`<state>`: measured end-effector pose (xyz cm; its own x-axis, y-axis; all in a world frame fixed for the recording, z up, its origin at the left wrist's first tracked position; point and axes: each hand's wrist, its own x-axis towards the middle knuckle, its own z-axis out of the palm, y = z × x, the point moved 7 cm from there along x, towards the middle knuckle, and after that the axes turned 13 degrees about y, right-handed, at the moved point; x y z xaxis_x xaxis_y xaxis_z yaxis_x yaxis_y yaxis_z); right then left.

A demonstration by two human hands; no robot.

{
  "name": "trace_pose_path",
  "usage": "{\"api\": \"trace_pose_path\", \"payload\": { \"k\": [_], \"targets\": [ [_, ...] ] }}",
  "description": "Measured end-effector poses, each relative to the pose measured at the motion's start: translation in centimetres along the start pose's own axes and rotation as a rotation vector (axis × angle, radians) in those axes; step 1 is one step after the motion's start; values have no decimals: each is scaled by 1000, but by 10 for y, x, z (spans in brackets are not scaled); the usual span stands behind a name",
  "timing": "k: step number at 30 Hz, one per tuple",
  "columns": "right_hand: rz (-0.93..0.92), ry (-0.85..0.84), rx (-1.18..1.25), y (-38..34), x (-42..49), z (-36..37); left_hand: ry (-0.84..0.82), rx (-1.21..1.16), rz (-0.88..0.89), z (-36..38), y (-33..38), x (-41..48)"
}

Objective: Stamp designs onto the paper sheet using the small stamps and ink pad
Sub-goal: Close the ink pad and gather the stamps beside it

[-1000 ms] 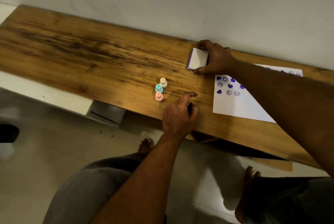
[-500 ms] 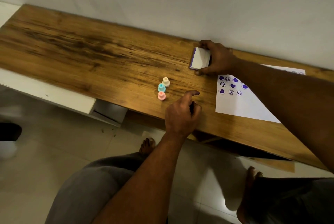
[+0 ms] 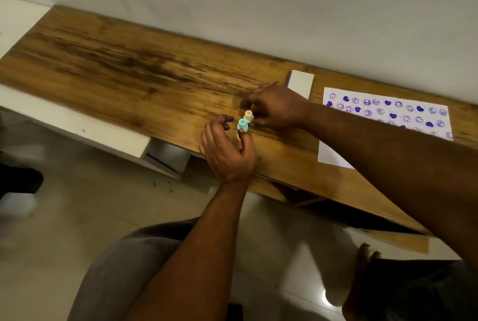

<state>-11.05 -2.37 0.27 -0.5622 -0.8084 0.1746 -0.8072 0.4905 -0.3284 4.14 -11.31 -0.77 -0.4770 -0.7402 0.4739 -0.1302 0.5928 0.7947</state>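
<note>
Both hands have met at the little row of stamps near the counter's front edge. The right hand looks to be pinching the cream stamp between thumb and fingers, though whether it's actually gripping or just touching is hard to tell. The left hand is loosely open, its thumb resting against the blue stamp; a pink stamp is mostly hidden behind that thumb.

The paper lies toward the right end, already covered in purple hearts and smileys. The ink pad sits closed near the back edge, just left of the paper, so its contents can't be seen.

Biggest risk: the stamps stand so close together that lifting one probably knocks over its neighbours. Also, that forearm over the sheet could smear ink if it's wet.
</note>
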Motion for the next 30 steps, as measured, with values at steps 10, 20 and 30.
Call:
{"api": "trace_pose_path", "payload": {
  "k": [10, 20, 30],
  "targets": [
    [271, 90, -174, 51, 33, -14, -48, 81, -168, 9, -35, -19],
    [613, 150, -179, 124, 31, -38, -12, 63, -170, 14, -31, -20],
    [624, 187, -86, 121, 24, -40, -33, 78, -186, 15, -30, -19]
  ]
}}
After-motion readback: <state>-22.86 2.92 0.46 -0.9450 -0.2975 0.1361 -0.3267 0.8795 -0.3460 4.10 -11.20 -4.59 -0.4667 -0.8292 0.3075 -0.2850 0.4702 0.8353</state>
